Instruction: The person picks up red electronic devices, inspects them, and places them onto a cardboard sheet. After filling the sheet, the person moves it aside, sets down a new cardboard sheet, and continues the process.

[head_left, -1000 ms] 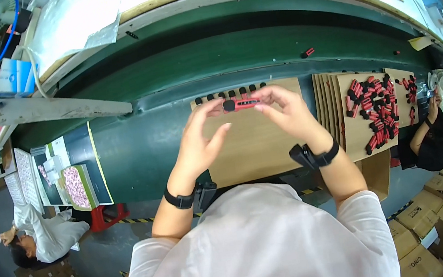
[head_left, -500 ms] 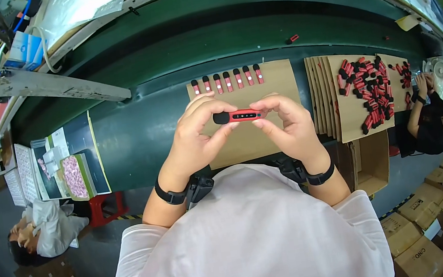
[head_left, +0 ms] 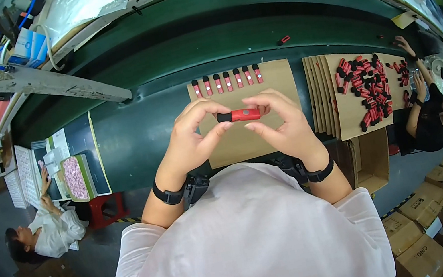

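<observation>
Above the near cardboard sheet [head_left: 250,139], the left hand [head_left: 190,140] and right hand [head_left: 283,126] pinch one red stick with a black cap [head_left: 238,115] by its two ends. Seven matching sticks [head_left: 227,81] stand in one row along the sheet's far edge. To the right, a heap of sticks [head_left: 367,89], too many to count, covers another sheet.

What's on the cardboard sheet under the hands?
A row of seven red-and-black sticks lies along the far edge of the cardboard sheet. The hands and body cover its near part.
</observation>
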The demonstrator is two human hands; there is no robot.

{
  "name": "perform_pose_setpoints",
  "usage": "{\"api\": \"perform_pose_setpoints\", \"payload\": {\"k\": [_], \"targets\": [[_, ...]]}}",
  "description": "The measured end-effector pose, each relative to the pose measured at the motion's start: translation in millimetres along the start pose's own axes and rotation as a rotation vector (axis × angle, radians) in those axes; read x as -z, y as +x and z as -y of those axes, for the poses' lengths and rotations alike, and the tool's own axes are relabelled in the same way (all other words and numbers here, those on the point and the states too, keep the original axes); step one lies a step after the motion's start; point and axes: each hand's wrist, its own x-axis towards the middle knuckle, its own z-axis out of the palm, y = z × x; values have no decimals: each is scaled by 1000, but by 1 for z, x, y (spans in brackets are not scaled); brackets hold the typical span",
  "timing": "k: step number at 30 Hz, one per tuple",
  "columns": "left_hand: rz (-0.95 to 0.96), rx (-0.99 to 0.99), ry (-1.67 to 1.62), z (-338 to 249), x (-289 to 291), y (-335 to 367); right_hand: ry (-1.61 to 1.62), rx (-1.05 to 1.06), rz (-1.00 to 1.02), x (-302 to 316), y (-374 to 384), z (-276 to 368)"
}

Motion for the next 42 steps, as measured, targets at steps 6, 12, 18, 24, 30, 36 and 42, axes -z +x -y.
{"api": "perform_pose_setpoints", "payload": {"k": [6,12,18,24,30,36,42], "targets": [[121,-48,186,17,-5,6,-178,-54,179,1,4,-28],[24,172,229,51,-9,-4,-261,-520,9,16,18,-154],[-2,278,336,77,0,-22,-552,-667,-17,35,35,-231],[4,351,341,92,3,-28,-663,-736,10,31,43,-250],[15,384,349,103,1,-27,-718,-732,23,29,46,-252],[-9,428,352,111,-1,-25,-732,-715,25,60,74,-254],[-34,449,375,116,-5,-33,-824,-522,9,77,118,-306]]}}
